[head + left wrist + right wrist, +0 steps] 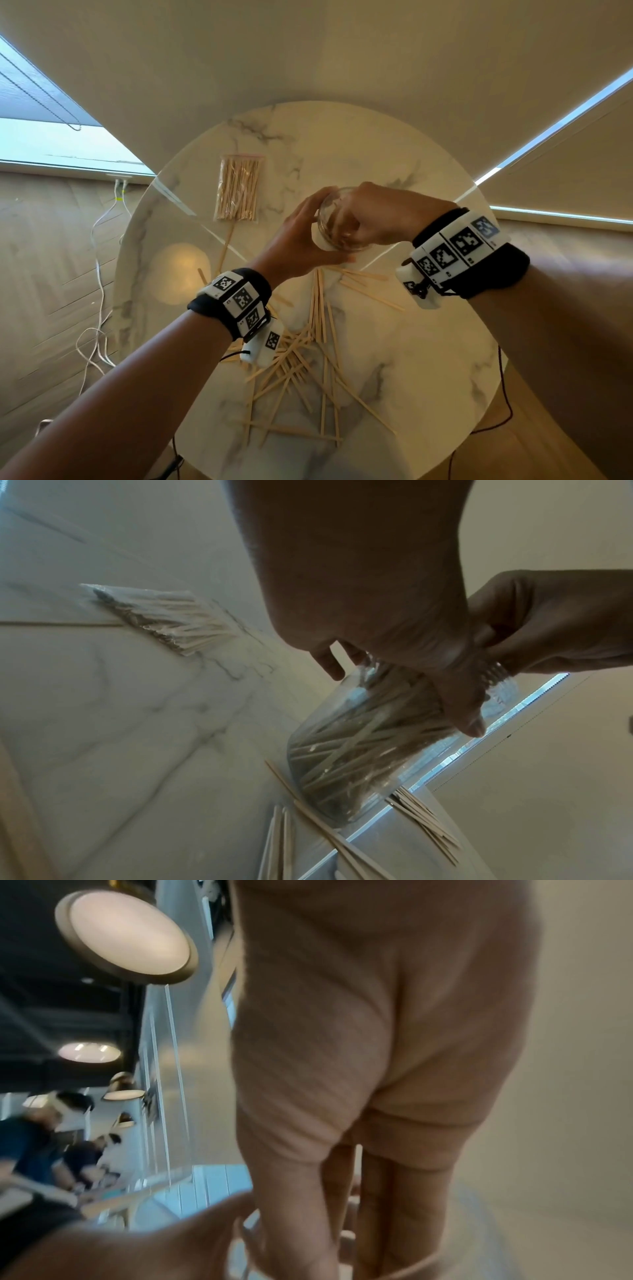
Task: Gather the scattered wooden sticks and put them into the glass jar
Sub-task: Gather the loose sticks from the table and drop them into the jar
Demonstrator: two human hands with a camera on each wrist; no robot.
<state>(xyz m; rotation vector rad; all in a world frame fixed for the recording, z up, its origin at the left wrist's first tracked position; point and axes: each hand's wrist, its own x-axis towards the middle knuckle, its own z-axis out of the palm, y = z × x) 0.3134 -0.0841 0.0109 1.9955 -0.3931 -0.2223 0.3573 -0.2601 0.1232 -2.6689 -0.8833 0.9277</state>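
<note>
The glass jar (328, 211) stands tilted on the round marble table (428, 359), packed with wooden sticks, as the left wrist view shows through its wall (359, 737). My left hand (298, 236) grips the jar's side, thumb across the glass (459, 696). My right hand (376, 216) is over the jar's mouth with its fingers dipped inside; the fingertips are hidden, so what they hold cannot be told. The right wrist view shows only the back of my right hand (359, 1069), blurred. Several loose sticks (308, 370) lie scattered on the near half of the table.
A clear bag of more sticks (239, 186) lies at the table's far left. A few sticks (370, 291) lie just right of the jar's base. White cables (99, 274) trail over the wooden floor to the left. A wall stands behind the table.
</note>
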